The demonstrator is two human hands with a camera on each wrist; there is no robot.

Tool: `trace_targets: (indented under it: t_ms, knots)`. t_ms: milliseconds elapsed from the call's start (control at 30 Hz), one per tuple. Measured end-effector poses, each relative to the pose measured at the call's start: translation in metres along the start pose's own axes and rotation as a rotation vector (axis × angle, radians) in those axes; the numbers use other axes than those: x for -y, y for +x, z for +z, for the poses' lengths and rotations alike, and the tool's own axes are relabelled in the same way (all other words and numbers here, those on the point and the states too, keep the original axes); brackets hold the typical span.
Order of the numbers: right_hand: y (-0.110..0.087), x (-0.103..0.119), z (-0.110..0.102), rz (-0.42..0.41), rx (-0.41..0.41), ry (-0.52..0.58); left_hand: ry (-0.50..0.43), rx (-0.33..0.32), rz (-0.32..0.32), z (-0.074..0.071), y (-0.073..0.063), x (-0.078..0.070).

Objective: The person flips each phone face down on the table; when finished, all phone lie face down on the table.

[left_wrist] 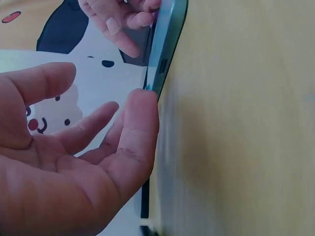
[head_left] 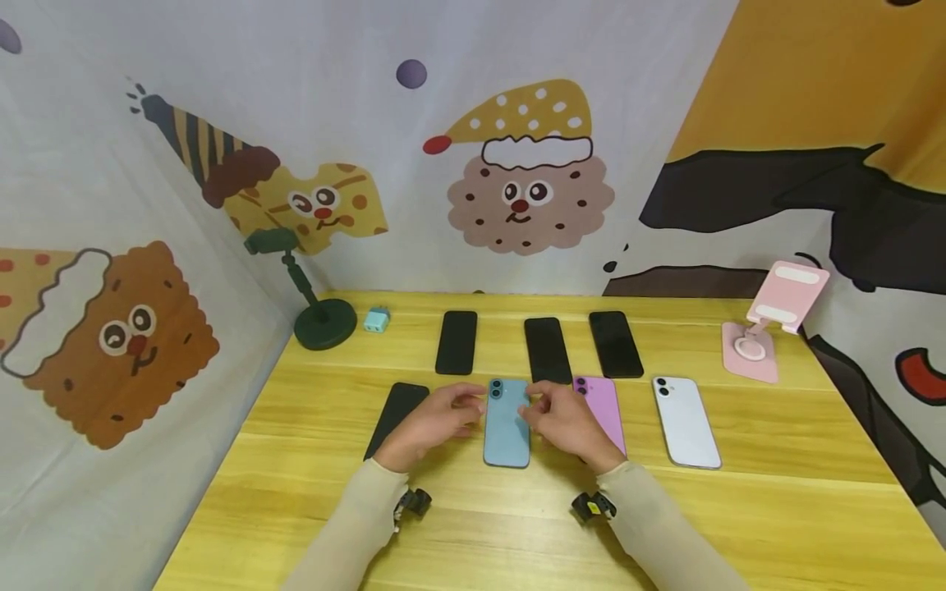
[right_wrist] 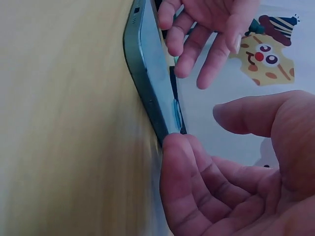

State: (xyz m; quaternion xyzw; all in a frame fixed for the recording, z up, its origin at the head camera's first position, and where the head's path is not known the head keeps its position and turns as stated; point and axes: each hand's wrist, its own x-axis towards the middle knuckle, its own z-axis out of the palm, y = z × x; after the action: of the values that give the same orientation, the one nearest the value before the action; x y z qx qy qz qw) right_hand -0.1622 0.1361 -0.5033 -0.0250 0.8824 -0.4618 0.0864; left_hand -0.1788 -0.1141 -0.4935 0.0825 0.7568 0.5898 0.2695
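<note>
A light blue smartphone [head_left: 507, 439] lies back up on the table, its two-lens camera at the far left corner. My left hand [head_left: 441, 417] is at its left side, fingers loosely bent and thumb apart; in the left wrist view a fingertip meets the edge of the phone [left_wrist: 165, 54]. On the opposite side is my right hand [head_left: 567, 420], with relaxed fingers. One of its fingertips is right at the phone's edge in the right wrist view, and the thumb stands away. A black phone [head_left: 399, 406] lies partly under my left forearm; a pink phone [head_left: 608, 406] is partly covered by my right hand.
Farther back lie more black phones [head_left: 456, 342], [head_left: 547, 349] and a white phone [head_left: 687, 423] to the right. A dark green stand [head_left: 325, 324] and light blue charger plug [head_left: 376, 319] are at back left, a pink phone stand [head_left: 787, 295] at back right. Printed cloth hangs behind.
</note>
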Motion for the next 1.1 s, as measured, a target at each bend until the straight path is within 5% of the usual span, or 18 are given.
trace_targets:
  t_ms: [467,767,1100]
  knots:
    - [0.016,0.018,0.022,-0.174,0.0,-0.014,0.081,-0.067,0.029,-0.035,-0.027,0.009]
    - [0.025,0.033,0.045,-0.218,0.093,0.036,0.079,-0.236,-0.026,-0.058,-0.048,0.021]
    - [0.032,0.048,0.07,-0.207,0.174,0.107,0.103,-0.335,-0.065,-0.085,-0.062,0.03]
